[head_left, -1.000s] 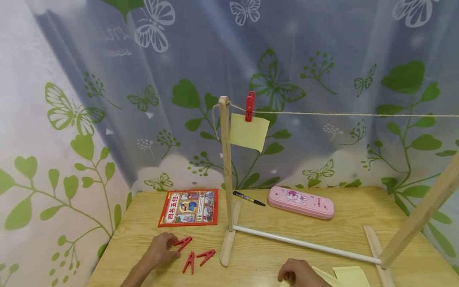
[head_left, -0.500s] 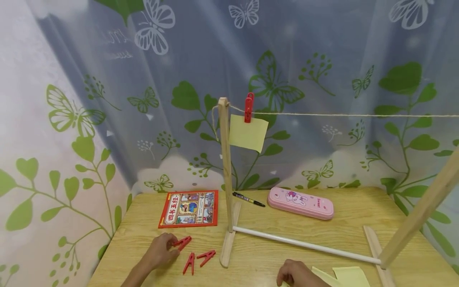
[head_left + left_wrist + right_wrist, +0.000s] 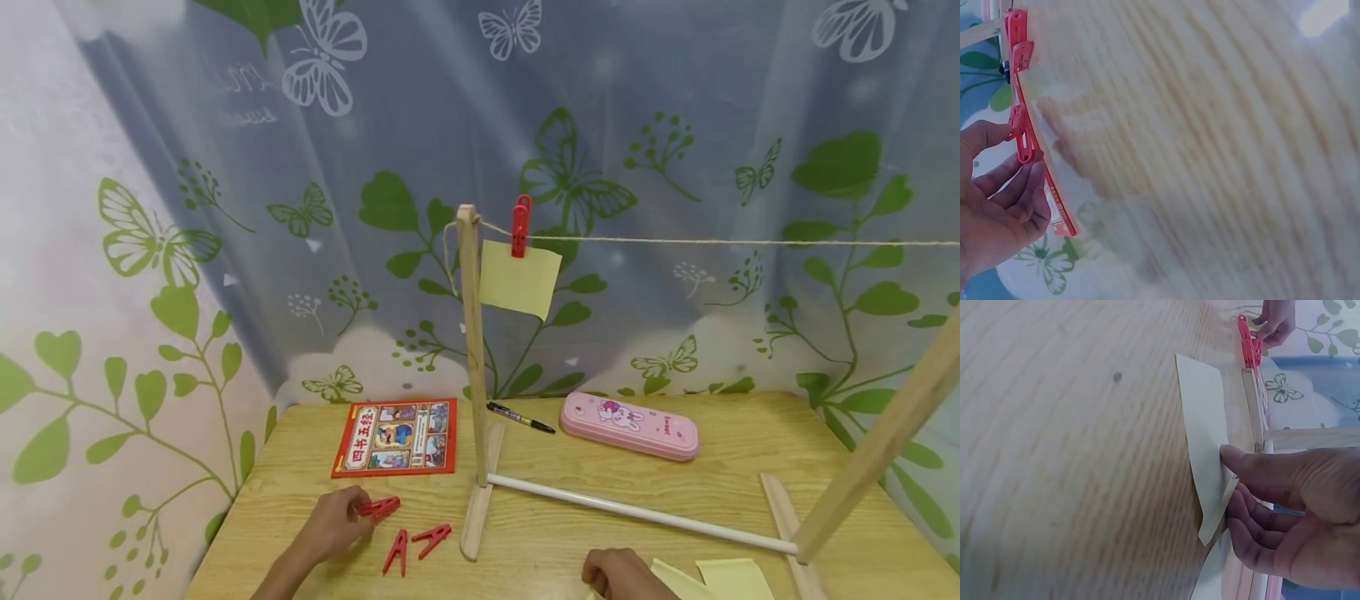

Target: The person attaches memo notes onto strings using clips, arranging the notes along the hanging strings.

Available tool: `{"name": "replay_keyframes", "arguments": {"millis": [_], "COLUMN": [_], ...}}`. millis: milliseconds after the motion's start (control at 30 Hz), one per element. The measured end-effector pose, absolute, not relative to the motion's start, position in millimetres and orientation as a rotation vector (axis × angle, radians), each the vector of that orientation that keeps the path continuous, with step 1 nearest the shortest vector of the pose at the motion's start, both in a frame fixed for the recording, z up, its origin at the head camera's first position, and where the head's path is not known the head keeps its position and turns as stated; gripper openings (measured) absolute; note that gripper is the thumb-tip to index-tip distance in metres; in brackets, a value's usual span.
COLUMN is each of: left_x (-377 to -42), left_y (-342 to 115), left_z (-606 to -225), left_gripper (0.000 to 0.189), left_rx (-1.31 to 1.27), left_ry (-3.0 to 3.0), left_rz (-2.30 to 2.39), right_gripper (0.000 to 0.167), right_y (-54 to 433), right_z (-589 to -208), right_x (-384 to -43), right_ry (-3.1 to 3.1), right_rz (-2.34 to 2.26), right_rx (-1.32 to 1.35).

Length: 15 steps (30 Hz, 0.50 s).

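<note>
My left hand (image 3: 335, 525) pinches a red clothespin (image 3: 381, 507) between thumb and fingers, low over the table at the left. The left wrist view shows the thumb and fingers on the ends of this clothespin (image 3: 1021, 134). Two more red clothespins lie beside it, one clothespin (image 3: 395, 552) nearer me and the other clothespin (image 3: 432, 540) to the right. My right hand (image 3: 624, 575) holds a pale yellow paper (image 3: 1204, 419) by its edge, thumb above and fingers beneath. Its paper is mostly hidden by the hand in the head view.
A wooden stand (image 3: 474, 350) carries a string (image 3: 675, 240), from which a red clothespin (image 3: 521, 225) hangs a yellow paper (image 3: 519, 279). More yellow papers (image 3: 735, 578) lie right of my right hand. Behind are a picture book (image 3: 396, 437), a pen (image 3: 521, 416) and a pink pencil case (image 3: 630, 425).
The clothespin in my left hand has tilted flatter, and its outline looks narrower. My right hand has barely moved. The head view has shifted very slightly.
</note>
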<state>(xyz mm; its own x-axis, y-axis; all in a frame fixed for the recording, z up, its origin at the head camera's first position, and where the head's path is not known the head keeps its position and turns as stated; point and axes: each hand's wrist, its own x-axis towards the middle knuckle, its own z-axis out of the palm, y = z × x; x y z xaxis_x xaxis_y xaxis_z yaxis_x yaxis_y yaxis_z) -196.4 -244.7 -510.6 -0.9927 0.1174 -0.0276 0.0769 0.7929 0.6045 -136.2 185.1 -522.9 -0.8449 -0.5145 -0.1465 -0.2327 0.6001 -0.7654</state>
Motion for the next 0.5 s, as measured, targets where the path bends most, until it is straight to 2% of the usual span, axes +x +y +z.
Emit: {"name": "replay_keyframes", "arguments": {"millis": [500], "left_x": [-201], "left_y": [-232], "left_z": [-483], "left_gripper": [0.026], "left_rx": [0.269], "left_ry": [2.991], "left_rz": [1.080], "right_gripper": [0.009], "right_y": [186], "right_z": [-526], "right_x": [-129], "right_ry": [2.413], "right_rz": [-1.242], "right_rx": [-0.624]}}
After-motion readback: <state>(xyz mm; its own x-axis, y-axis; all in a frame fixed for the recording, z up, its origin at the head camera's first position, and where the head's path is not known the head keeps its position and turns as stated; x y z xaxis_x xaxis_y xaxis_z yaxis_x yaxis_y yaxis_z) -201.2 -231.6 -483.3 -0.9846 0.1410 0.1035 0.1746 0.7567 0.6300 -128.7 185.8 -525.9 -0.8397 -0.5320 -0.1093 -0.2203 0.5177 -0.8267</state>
